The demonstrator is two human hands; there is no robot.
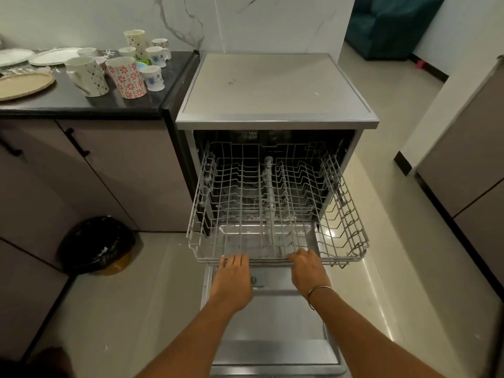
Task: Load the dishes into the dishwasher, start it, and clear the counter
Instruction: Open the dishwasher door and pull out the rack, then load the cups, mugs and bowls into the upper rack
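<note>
The stainless-steel freestanding dishwasher (276, 88) occupies the centre of the frame, its flat brushed-metal top bare and its smooth steel door (272, 323) folded down flat toward the lower edge. The grey wire upper rack (343, 214), a coated grid with upright tines and a grey central spray tube, is drawn out over the door and holds no dishes. Both forearms extend from the bottom of the frame to the rack's front rail. The left hand (234, 279) lies palm down with its fingers curled over the rail left of centre. The right hand (306, 271), with a thin metal bangle (319, 294) on the wrist, grips the same rail right of centre, fingers hooked over the wire. In the upper left, the glossy black stone counter (81, 102) carries the dishes: a red-flowered white ceramic tumbler (126, 77), a tall white mug with green lattice pattern (87, 76), small blue-flowered white cups (153, 77), pale round plates (54, 56) and a tan woven-rimmed round tray (23, 85). A bin lined with a crinkled black bag (95, 245) stands on the tiled floor at lower left.
</note>
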